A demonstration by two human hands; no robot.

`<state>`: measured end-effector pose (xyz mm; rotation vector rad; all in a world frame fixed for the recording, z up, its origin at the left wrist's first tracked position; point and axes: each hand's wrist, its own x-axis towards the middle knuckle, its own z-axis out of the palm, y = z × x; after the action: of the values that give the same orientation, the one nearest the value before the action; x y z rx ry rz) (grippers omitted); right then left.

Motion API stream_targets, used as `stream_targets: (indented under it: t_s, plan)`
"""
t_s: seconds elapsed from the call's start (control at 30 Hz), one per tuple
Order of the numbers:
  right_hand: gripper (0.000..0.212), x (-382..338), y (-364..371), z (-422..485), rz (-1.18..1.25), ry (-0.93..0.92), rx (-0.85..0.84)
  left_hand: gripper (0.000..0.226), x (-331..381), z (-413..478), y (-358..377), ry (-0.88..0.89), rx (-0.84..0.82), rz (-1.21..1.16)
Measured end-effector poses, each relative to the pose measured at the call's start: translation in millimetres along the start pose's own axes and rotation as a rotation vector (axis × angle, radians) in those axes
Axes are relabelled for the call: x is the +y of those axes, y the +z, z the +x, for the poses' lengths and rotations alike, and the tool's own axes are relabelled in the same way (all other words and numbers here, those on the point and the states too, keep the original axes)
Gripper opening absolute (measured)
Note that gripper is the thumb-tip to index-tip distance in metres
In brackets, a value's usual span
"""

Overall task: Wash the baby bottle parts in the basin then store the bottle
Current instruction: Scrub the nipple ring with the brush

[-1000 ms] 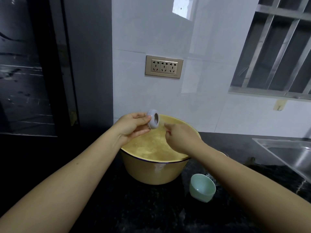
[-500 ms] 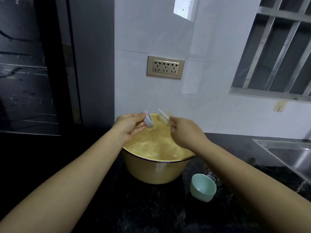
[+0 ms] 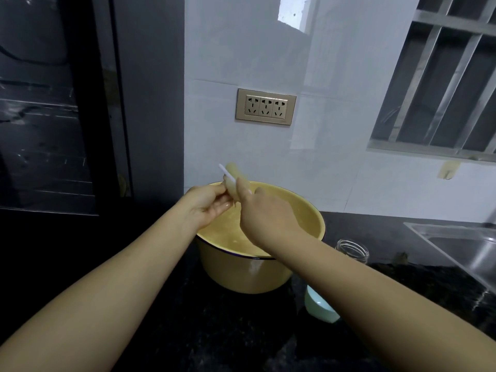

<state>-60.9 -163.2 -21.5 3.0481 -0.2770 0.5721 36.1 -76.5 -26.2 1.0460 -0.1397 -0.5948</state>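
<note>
My left hand (image 3: pixel 208 206) and my right hand (image 3: pixel 264 214) meet above the far left rim of the yellow basin (image 3: pixel 318 220). Between their fingertips is a pale, yellowish translucent bottle part (image 3: pixel 233 181), blurred, with a thin white strip running slantwise across it. Both hands pinch it. The grey-white ring from before is hidden or too blurred to pick out. The basin holds cloudy water. A clear glass bottle (image 3: pixel 352 249) stands open-mouthed just right of the basin, behind my right forearm.
A mint-green cap (image 3: pixel 319 304) lies on the dark counter in front of the basin, partly under my right forearm. A steel sink (image 3: pixel 456 245) sits at the right edge. A gold wall socket (image 3: pixel 265 107) is above the basin, and a dark cabinet stands left.
My hands have come together above the basin. The pale part in my right hand now touches my left fingertips. The grey-white ring in my left hand is no longer visible.
</note>
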Motion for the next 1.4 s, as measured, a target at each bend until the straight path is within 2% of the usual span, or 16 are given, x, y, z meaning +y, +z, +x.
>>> stream_targets:
  t_s: [0.27, 0.33, 0.53, 0.73, 0.83, 0.93, 1.03, 1.2, 1.3, 1.4]
  plan:
    - [0.063, -0.4, 9.7, 5.3, -0.243, 0.053, -0.008, 0.012, -0.3, 2.9, -0.7, 0.051, 0.040, -0.031]
    - [0.064, 2.5, 10.5, 2.1, -0.299, 0.045, -0.039, 0.020, -0.5, 2.9, -0.1, 0.065, 0.055, -0.015]
    - [0.059, 16.6, 8.1, -0.6, -0.411, -0.068, -0.277, 0.029, 0.6, 4.2, -1.0, 0.123, 0.050, -0.044]
    - [0.034, 42.2, 11.6, 11.9, -0.151, 0.047, -0.285, 0.018, -0.9, -0.6, -0.1, 0.131, -0.027, 0.050]
    - [0.054, 50.8, 3.1, 11.6, 0.088, 0.093, -0.172, 0.006, -2.2, -1.8, 0.8, 0.143, -0.052, 0.133]
    - [0.065, 57.1, -3.2, 14.8, 0.345, 0.114, -0.045, 0.009, -2.9, -3.2, 1.6, 0.154, -0.092, 0.214]
    - [0.071, 60.9, -9.3, 14.8, 0.499, 0.084, -0.004, 0.010, -3.5, -5.3, 2.5, 0.142, -0.167, 0.250]
    - [0.068, 65.4, -16.4, 11.3, 0.600, 0.004, 0.010, 0.015, -2.4, -10.2, 5.3, 0.109, -0.296, 0.241]
    - [0.070, 64.5, -20.2, 6.8, 0.673, -0.027, 0.036, 0.016, -2.1, -14.4, 6.2, 0.089, -0.325, 0.216]
    - [0.063, 65.5, -22.4, 5.6, 0.705, -0.044, 0.051, 0.018, -1.7, -18.4, 7.3, 0.062, -0.342, 0.252]
